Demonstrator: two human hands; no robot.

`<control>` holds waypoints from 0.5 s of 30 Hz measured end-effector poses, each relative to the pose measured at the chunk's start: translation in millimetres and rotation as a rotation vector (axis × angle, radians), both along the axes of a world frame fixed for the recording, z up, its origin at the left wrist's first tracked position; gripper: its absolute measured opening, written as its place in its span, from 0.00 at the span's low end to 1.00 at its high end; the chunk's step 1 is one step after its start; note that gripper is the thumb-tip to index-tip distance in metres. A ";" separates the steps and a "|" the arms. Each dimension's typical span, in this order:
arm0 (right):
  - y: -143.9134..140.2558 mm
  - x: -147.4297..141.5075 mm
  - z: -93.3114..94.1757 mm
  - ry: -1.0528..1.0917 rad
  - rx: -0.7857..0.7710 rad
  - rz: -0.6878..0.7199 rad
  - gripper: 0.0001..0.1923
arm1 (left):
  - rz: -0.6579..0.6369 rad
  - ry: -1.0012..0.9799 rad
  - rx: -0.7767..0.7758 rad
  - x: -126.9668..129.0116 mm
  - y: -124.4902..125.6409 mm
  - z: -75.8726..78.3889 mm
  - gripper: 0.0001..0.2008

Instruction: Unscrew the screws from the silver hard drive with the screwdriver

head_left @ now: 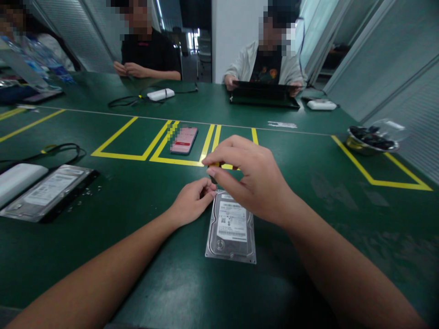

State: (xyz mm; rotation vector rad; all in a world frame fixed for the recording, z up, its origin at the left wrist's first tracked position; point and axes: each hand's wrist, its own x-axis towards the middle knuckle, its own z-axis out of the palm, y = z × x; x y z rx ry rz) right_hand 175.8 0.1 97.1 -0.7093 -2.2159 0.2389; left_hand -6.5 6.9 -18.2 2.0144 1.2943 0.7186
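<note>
Hard drive (232,228) flat on the green table (144,256), label up: a grey metal slab with rounded corners and a white sticker, lying between both forearms. Left hand (192,201) at its far left corner, fingers curled narrow, fingertips touching the casing edge. Right hand (252,176) hovering over the drive's far end, thumb and forefinger pinched on something small and dark with a yellow bit; too small to tell what. Beyond, yellow tape boxes, a pink phone (184,139). Off left, a second drive (48,192) beside a white block (17,180). Far right, a shiny metal bowl (372,141).
</note>
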 end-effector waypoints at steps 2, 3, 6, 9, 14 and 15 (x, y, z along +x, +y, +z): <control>0.4 0.0 0.4 -0.003 0.014 0.013 0.08 | 0.006 0.004 -0.002 0.2 0.1 0.3 0.08; 0.5 0.0 0.6 -0.004 0.022 0.017 0.08 | 0.009 0.006 -0.001 0.1 0.1 0.4 0.07; 0.4 0.0 1.7 -0.012 0.028 0.023 0.09 | 0.005 0.006 0.002 -0.2 0.1 0.7 0.07; -0.2 -0.1 2.7 -0.024 0.014 0.025 0.09 | -0.009 -0.003 0.004 -0.5 0.0 0.7 0.08; -0.9 -0.1 3.3 -0.033 -0.005 0.005 0.07 | -0.012 -0.001 0.014 -0.7 0.1 0.0 0.08; -0.9 0.0 3.2 -0.034 -0.007 -0.001 0.07 | -0.010 0.003 0.014 -0.7 0.3 -0.2 0.08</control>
